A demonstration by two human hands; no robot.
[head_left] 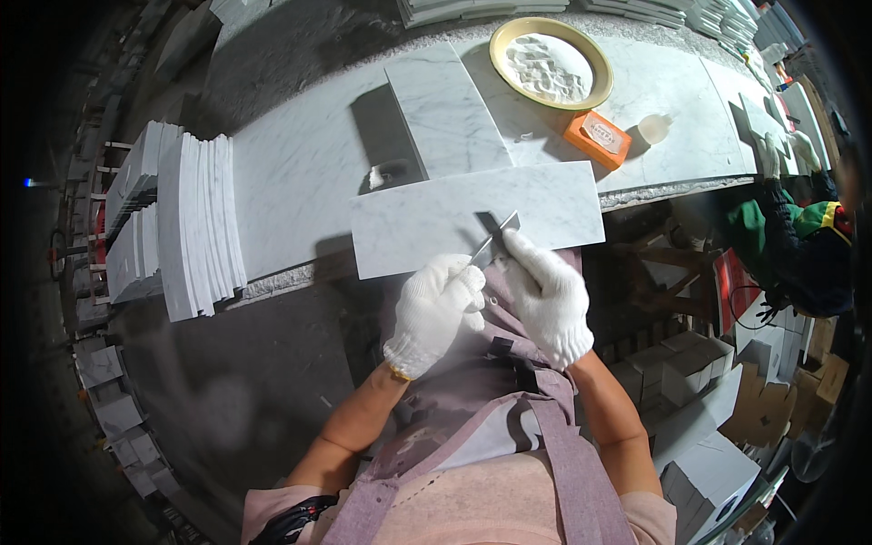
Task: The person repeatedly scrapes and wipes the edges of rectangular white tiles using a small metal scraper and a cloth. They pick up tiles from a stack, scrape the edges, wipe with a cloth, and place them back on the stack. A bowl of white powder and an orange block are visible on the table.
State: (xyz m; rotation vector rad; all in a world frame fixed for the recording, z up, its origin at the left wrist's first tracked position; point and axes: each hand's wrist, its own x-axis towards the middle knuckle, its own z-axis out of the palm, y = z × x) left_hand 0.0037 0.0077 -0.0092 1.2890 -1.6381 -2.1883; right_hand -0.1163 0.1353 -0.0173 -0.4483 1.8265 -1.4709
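Note:
My left hand, in a white knit glove, is closed around a thin flat metal scraper; its handle is hidden in the glove. My right hand, gloved too, is closed on a second flat metal blade. The two blades meet at an angle in front of me, over the near edge of a pale grey-veined marble slab. That slab lies crosswise on the near end of another marble slab, overhanging the bench's front edge.
A yellow basin of white powder stands beyond, near an orange box and a translucent bottle. Stacked tiles stand on the bench's left. A co-worker works at the far right. White boxes lie at lower right.

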